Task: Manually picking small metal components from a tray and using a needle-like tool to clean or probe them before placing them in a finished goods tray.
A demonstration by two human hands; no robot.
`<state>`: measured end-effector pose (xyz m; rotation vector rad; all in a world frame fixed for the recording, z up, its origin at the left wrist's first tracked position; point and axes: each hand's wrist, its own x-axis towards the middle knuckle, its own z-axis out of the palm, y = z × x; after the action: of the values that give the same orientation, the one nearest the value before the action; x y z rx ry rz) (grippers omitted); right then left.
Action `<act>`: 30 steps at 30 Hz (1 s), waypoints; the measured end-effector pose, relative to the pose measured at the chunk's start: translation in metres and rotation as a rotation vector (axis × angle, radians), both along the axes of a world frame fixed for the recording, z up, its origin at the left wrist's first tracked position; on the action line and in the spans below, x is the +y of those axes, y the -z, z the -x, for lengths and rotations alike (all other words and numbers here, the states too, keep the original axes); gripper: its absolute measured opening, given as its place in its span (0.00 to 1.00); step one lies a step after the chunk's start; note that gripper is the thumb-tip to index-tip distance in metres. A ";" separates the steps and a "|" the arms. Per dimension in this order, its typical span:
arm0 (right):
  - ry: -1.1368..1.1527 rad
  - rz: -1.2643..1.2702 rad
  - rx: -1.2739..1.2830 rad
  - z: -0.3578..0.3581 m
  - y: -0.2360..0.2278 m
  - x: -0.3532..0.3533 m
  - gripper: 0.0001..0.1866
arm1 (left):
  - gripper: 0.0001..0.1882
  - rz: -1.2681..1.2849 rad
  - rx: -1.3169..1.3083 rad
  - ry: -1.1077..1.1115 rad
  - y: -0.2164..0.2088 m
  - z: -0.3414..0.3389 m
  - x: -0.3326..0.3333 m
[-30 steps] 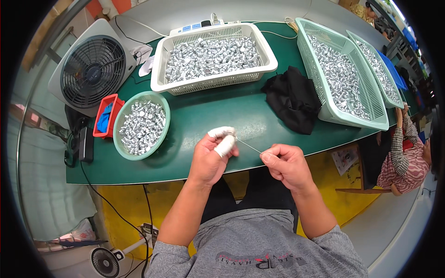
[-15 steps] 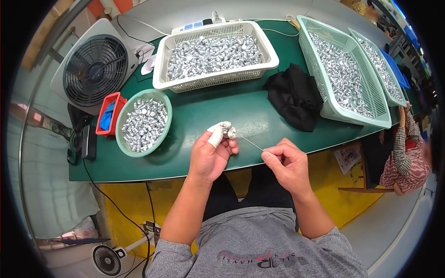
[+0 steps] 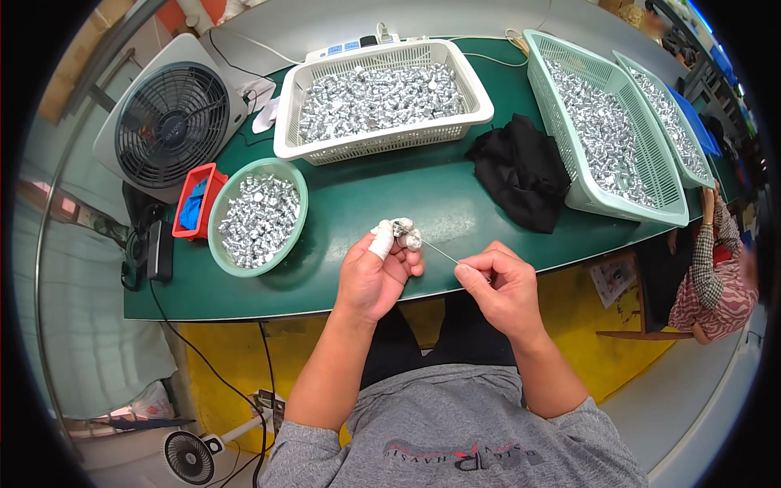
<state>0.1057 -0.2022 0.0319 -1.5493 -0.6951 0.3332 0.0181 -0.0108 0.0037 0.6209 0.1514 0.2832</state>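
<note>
My left hand (image 3: 376,281) is raised over the table's front edge, thumb and fingertips wrapped in white tape and closed in a pinch. A small silvery metal part (image 3: 399,228) shows between the taped tips, mostly hidden by them. To the right, my right hand (image 3: 506,289) grips a thin metal rod (image 3: 440,252) between thumb and curled forefinger. The rod slants up and left, its far end meeting my left fingertips; whether it enters the part is too small to tell. Left of my hands stands a round green basket (image 3: 303,215) of similar silvery parts.
A white basket (image 3: 382,146) of metal parts stands at the back of the green table (image 3: 350,191). Black cloth (image 3: 521,175) lies beside a pale green basket (image 3: 582,191). A red bin (image 3: 213,191) and a box fan (image 3: 172,122) stand left. Another person (image 3: 712,285) sits far right.
The whole scene has shifted slightly to the right in view. Both hands keep their grips, and the right hand sits marginally closer to the left.
</note>
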 end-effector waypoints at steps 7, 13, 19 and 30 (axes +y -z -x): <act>-0.005 -0.014 0.017 0.000 0.002 0.000 0.01 | 0.15 -0.004 0.029 -0.014 -0.002 0.000 -0.001; -0.003 -0.008 0.036 0.000 0.002 -0.001 0.01 | 0.13 -0.057 0.027 -0.018 -0.005 0.000 -0.003; -0.049 -0.055 0.039 -0.003 0.003 -0.004 0.01 | 0.08 -0.323 0.092 -0.032 -0.007 0.003 -0.014; -0.226 -0.056 0.717 -0.016 -0.012 -0.028 0.05 | 0.02 -0.553 0.097 0.075 -0.020 0.000 -0.010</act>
<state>0.1214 -0.2298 0.0434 -1.1769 -0.3029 0.9715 0.0178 -0.0206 0.0235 1.1877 0.1428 0.2211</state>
